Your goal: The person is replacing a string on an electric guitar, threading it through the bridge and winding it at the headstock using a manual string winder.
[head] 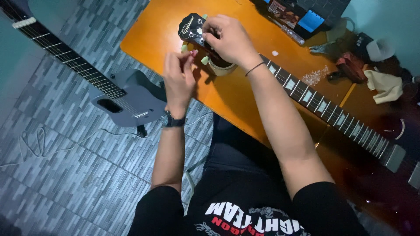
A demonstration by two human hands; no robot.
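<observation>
A dark guitar lies across the orange table [153, 30], its neck [323, 107] running from lower right up to the black headstock [190, 27] at top centre. My right hand [229, 39] rests over the headstock, fingers curled on its upper side. My left hand [179, 81] is raised just below the headstock, thumb and fingers pinched close to a pale green tuning peg [204, 60]. I cannot tell whether it grips the peg or something small. A watch sits on my left wrist and a thin band on my right.
A grey electric guitar [122, 98] leans on the tiled floor at left, with a cable [65, 144] trailing from it. A dark box with blue parts [306, 17], a tube-shaped tool [286, 29], a beige cloth [385, 85] and a red object [350, 65] lie at the table's far right.
</observation>
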